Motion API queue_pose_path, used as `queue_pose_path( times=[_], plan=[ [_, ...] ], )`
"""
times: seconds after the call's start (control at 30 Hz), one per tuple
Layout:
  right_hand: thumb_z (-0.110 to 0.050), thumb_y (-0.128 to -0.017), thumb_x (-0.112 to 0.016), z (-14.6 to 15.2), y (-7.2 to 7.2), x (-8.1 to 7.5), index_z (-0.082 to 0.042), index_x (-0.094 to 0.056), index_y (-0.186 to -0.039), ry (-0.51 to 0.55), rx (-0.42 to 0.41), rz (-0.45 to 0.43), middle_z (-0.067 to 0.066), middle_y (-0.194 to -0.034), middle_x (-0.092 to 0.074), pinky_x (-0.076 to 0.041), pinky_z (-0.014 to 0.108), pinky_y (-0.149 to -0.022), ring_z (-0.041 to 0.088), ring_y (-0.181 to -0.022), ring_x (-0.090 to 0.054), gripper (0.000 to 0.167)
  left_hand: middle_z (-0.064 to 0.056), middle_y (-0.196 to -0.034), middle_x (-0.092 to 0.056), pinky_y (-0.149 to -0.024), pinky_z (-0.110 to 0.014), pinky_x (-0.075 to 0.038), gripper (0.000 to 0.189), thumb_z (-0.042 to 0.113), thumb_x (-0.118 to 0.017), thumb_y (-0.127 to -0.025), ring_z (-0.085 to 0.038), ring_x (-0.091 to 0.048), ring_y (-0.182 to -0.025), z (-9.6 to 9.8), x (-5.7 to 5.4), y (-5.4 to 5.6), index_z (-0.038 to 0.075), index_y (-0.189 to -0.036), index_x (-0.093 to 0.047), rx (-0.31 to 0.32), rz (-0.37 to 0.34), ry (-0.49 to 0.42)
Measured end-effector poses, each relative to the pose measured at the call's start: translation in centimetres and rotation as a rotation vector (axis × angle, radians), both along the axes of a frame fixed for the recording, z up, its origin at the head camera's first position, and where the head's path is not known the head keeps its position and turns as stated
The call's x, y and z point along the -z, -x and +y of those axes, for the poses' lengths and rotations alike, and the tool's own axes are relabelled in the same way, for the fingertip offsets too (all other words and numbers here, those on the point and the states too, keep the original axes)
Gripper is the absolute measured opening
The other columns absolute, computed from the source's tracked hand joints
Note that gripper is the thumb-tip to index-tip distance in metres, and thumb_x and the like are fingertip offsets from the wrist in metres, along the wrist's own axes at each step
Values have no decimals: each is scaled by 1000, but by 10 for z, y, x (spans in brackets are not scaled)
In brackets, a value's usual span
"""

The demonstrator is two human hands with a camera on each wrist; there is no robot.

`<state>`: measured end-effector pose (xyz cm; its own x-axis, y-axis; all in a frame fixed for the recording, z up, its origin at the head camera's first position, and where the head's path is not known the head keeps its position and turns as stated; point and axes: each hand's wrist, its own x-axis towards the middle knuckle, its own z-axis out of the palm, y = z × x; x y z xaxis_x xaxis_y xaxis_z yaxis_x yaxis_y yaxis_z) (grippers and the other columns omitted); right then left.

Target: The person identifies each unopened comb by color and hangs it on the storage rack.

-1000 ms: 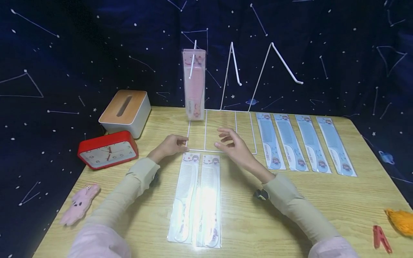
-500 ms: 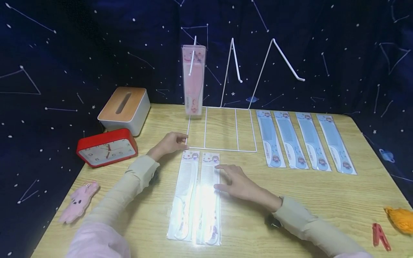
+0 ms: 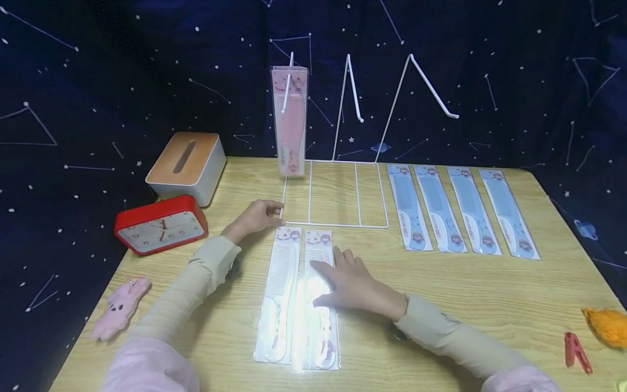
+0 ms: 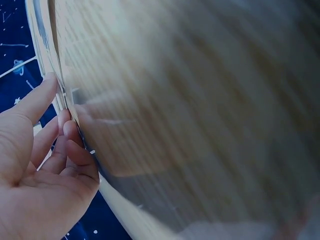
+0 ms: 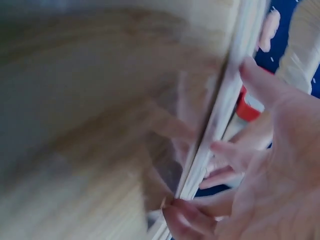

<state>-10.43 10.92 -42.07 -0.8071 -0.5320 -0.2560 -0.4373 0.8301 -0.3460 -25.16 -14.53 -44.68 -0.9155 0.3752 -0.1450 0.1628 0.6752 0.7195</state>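
My left hand (image 3: pixel 257 216) pinches the front left corner of a white wire display rack (image 3: pixel 338 224) on the wooden table. From the rack's left hook hang pink combs (image 3: pixel 293 128) in clear packets. My right hand (image 3: pixel 356 284) lies over the right one of two white packaged combs (image 3: pixel 320 340) in front of the rack. Its fingers are spread and touch the packet, partly covering it. To its left lies the other white packaged comb (image 3: pixel 279 294). In the right wrist view the right hand's thumb and fingers (image 5: pixel 260 82) meet the tabletop plane at spaced points.
Several blue packaged combs (image 3: pixel 443 209) lie in a row right of the rack. A tissue box (image 3: pixel 188 169), a red clock (image 3: pixel 161 224) and a pink plush toy (image 3: pixel 121 307) stand or lie at left. A red clip (image 3: pixel 577 353) and orange yarn (image 3: pixel 606 326) lie at right.
My right hand has come back from above the rack onto the right white packaged comb, which has shifted slightly right. The left hand has stayed at the rack's corner.
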Motion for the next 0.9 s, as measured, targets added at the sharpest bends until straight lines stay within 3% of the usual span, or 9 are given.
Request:
queue_pose_path(
  times=[0.13, 0.3, 0.37, 0.53, 0.73, 0.9],
  plan=[
    [-43, -72, -79, 12, 4, -7, -22, -44, -143, 33, -21, -77, 31, -149, -23, -40, 59, -93, 48, -126, -31, 81, -15, -110, -63, -94, -39, -46, 54, 14, -72, -83, -26, -55, -99, 1, 0, 0, -3, -130, -53, 2, -1, -3],
    [-13, -67, -83, 29, 4, -14, -13, -45, -140, 119, 11, -198, 30, -150, -20, -30, 71, -98, 57, -132, -21, 82, -16, -112, -63, -96, -39, -46, 54, 14, -72, -83, -28, -55, -103, 0, -1, -1, -3, -131, -53, -3, -15, -1],
    [-9, -65, -83, 35, 2, -14, -9, -46, -139, 149, 21, -207, 30, -149, -22, -27, 71, -100, 56, -132, -21, 83, -15, -112, -63, -95, -39, -46, 54, 14, -72, -83, -27, -55, -102, 0, -2, -1, -3, -131, -53, -3, -14, 2],
    [-6, -64, -82, 46, -2, -11, -6, -46, -139, 230, 42, -205, 27, -144, -28, -42, 60, -95, 47, -127, -33, 83, -16, -110, -64, -92, -39, -47, 53, 14, -72, -83, -26, -55, -98, 0, -2, -1, -4, -129, -54, 6, 6, 0],
    [-3, -64, -80, 60, -4, -10, -7, -40, -142, 313, 70, -262, 21, -131, -41, -50, 42, -82, 29, -104, -49, 88, -16, -111, -64, -92, -39, -46, 53, 14, -72, -83, -27, -56, -99, 0, -2, -1, -4, -129, -54, 3, 6, -3],
    [4, -67, -74, 68, -6, -16, -16, -28, -148, 380, 204, -384, 25, -119, -50, -55, 32, -59, 23, -78, -59, 95, -16, -111, -64, -91, -38, -47, 52, 14, -72, -83, -27, -56, -99, 0, -2, -2, -4, -129, -54, -2, 8, 0]
  ],
)
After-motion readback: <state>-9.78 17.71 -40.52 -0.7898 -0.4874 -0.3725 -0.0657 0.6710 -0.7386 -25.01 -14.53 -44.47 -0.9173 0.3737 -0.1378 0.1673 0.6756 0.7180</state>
